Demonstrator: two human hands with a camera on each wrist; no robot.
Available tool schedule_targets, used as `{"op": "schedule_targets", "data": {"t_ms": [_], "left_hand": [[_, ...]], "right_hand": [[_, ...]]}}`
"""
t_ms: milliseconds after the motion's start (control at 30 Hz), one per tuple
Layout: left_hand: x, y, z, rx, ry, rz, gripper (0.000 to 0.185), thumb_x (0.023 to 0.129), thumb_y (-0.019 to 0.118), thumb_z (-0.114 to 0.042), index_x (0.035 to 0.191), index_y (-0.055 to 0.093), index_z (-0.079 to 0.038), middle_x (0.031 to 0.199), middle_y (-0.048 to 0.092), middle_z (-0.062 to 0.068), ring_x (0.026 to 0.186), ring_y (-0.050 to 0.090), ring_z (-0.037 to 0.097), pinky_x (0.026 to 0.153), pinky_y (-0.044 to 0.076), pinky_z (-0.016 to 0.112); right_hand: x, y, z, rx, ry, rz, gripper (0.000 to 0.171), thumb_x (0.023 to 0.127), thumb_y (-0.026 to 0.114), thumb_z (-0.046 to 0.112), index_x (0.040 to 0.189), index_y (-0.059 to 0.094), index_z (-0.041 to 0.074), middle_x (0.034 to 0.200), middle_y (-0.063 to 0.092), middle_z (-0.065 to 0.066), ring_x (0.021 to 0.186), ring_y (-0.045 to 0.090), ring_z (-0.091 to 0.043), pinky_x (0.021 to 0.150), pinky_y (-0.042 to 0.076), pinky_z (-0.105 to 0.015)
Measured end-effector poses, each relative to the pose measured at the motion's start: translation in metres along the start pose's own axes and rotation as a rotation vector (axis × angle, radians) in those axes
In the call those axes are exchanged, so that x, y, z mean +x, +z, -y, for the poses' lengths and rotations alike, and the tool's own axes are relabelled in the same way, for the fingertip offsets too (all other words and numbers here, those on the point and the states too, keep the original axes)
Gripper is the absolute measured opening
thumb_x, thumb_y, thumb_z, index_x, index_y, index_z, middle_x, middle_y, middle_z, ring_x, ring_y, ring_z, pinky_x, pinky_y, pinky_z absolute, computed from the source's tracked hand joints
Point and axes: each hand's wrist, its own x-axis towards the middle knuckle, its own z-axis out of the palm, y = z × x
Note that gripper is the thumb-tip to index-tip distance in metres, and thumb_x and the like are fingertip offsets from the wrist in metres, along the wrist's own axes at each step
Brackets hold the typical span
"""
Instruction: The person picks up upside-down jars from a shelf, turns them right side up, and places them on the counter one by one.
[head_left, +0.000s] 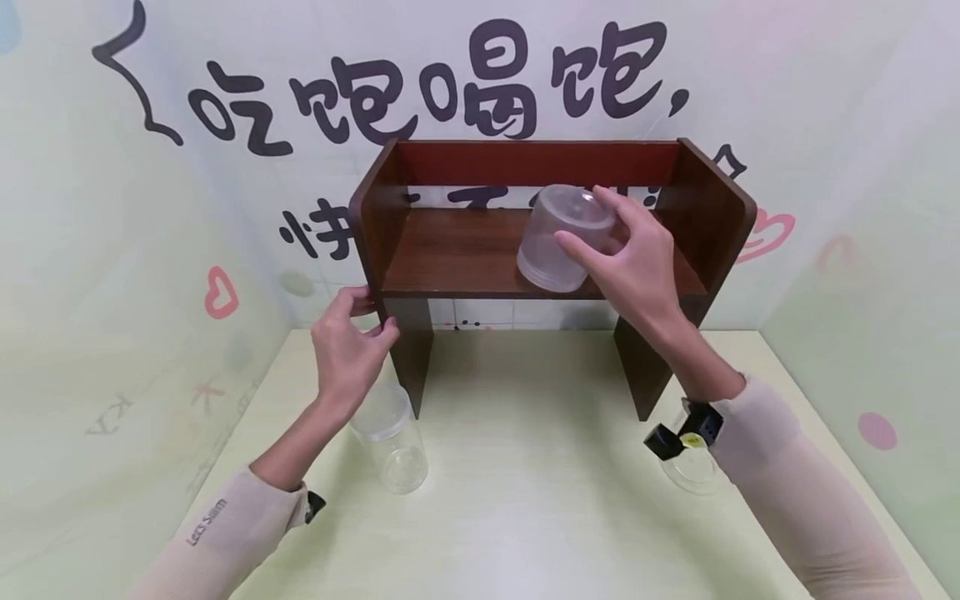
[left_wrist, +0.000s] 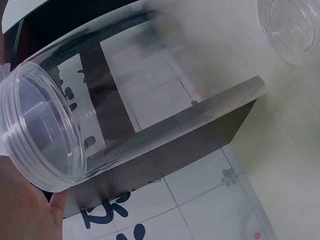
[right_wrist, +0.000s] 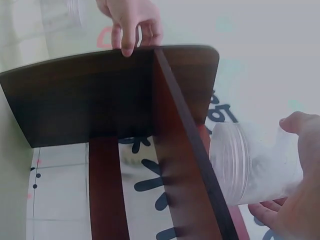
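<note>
My right hand (head_left: 637, 258) grips a clear plastic jar (head_left: 551, 250), thumb on one side and fingers on the other. The jar is upside down, with its ridged end (right_wrist: 235, 162) low by the front edge of the shelf board; whether it touches cannot be told. My left hand (head_left: 348, 346) holds the left side panel of a dark brown wooden shelf (head_left: 457, 250), thumb and fingers on either side of its edge. Just below that hand stands another clear jar (head_left: 393, 450) on the table, its ridged top (left_wrist: 42, 127) large in the left wrist view.
Under my right wrist, a third clear container (head_left: 690, 475) is partly hidden on the pale table (head_left: 510, 500). Behind the shelf rises a wall (head_left: 442, 33) with black lettering. Light side walls (head_left: 862, 333) flank the table.
</note>
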Motion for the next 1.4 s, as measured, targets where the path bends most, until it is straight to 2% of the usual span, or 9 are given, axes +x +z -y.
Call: {"op": "schedule_targets", "data": {"t_ms": [333,567,700,900,1067,1167,1400], "left_hand": [[0.001,0.000,0.000,0.000,-0.008,0.013,0.038,0.085,0.081,0.000,0.120,0.067,0.005,0.109,0.077,0.022,0.098,0.076,0.037,0.070,0.048,-0.001],[0.001,-0.001,0.001,-0.012,-0.003,0.010,0.038,0.084,0.080,0.001,0.118,0.066,0.005,0.107,0.077,0.023,0.096,0.076,0.037,0.068,0.048,-0.001],[0.001,0.000,0.002,-0.006,0.001,0.012,0.037,0.084,0.080,0.001,0.119,0.066,0.006,0.108,0.077,0.023,0.097,0.076,0.037,0.068,0.047,-0.002],[0.002,0.002,0.002,0.003,0.006,0.021,0.037,0.085,0.080,0.001,0.120,0.066,0.006,0.109,0.077,0.023,0.097,0.076,0.037,0.069,0.047,-0.002],[0.001,0.002,0.003,-0.010,0.006,0.024,0.037,0.085,0.080,0.001,0.119,0.066,0.005,0.109,0.077,0.022,0.097,0.076,0.036,0.069,0.047,-0.001],[0.001,0.003,0.003,-0.024,0.001,0.022,0.037,0.085,0.080,0.002,0.119,0.066,0.005,0.108,0.076,0.022,0.097,0.076,0.036,0.069,0.049,0.000],[0.002,0.002,0.002,-0.057,-0.031,0.027,0.037,0.085,0.079,0.003,0.120,0.066,0.006,0.111,0.076,0.022,0.100,0.076,0.036,0.070,0.054,0.005]], "right_hand": [[-0.034,-0.019,0.001,0.119,-0.038,-0.045,0.060,0.090,0.085,0.020,0.146,0.064,0.010,0.135,0.067,-0.004,0.111,0.064,-0.015,0.091,0.059,-0.017],[-0.056,-0.029,-0.001,0.248,-0.007,-0.047,0.061,0.090,0.082,0.006,0.147,0.062,0.006,0.133,0.065,-0.002,0.110,0.065,-0.021,0.094,0.058,-0.017],[-0.069,-0.030,-0.004,0.285,0.011,-0.052,0.062,0.089,0.080,0.003,0.148,0.060,0.003,0.131,0.064,-0.001,0.112,0.064,-0.023,0.096,0.057,-0.018],[-0.085,-0.026,-0.014,0.335,0.056,-0.057,0.061,0.090,0.077,0.000,0.148,0.058,0.000,0.132,0.063,-0.001,0.115,0.063,-0.023,0.096,0.058,-0.018],[-0.099,-0.017,-0.024,0.461,0.103,-0.071,0.058,0.091,0.072,-0.005,0.147,0.058,-0.002,0.134,0.063,-0.006,0.116,0.062,-0.027,0.096,0.059,-0.020],[-0.109,-0.009,-0.030,0.546,0.106,-0.090,0.057,0.090,0.069,-0.009,0.146,0.058,-0.005,0.134,0.063,-0.011,0.115,0.062,-0.026,0.095,0.059,-0.021],[-0.130,0.011,-0.040,0.605,0.107,-0.098,0.056,0.090,0.066,-0.012,0.144,0.055,-0.012,0.132,0.064,-0.011,0.113,0.066,-0.020,0.096,0.060,-0.024]]}}
